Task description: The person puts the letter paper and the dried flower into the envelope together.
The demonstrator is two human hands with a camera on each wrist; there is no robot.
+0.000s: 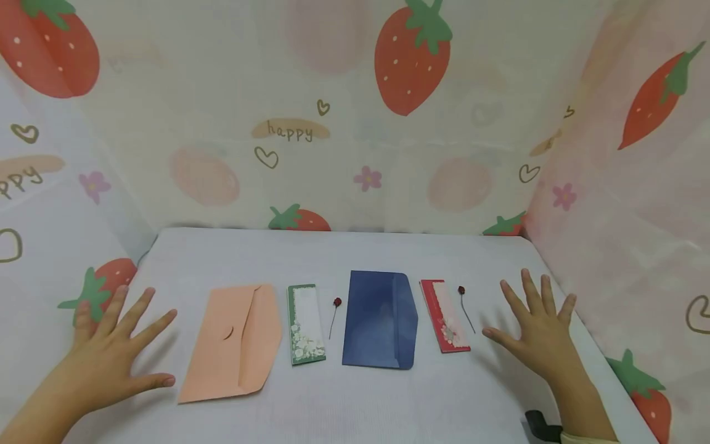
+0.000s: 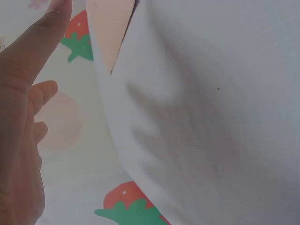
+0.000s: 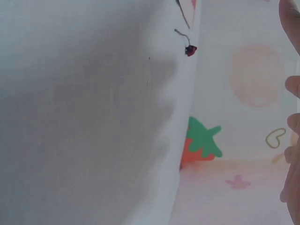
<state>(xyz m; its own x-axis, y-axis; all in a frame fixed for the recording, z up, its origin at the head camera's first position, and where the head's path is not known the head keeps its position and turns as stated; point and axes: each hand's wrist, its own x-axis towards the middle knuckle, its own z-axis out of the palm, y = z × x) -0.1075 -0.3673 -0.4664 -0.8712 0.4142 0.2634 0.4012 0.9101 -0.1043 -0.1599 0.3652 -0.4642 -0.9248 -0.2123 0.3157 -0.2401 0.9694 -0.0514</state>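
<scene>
In the head view my left hand [image 1: 113, 354] hovers over the table's left side, fingers spread, holding nothing. Just right of it lies a peach envelope [image 1: 222, 345] with its flap unfolded to the right. My right hand [image 1: 540, 336] is spread above the right side, its thumb pointing toward a red floral card [image 1: 445, 317]. A small dark red dried flower [image 1: 462, 291] on a thin stem lies between that card and the hand. At the middle rest a blue envelope [image 1: 370, 320], its flap also to the right, a green floral card [image 1: 307, 324] and a second red flower [image 1: 336, 302].
The white table [image 1: 355, 407] has a back edge against a strawberry-printed cloth [image 1: 344, 123], which also hangs at both sides. A black object [image 1: 542, 427] shows by the right wrist. The envelopes, cards and flowers lie in one row.
</scene>
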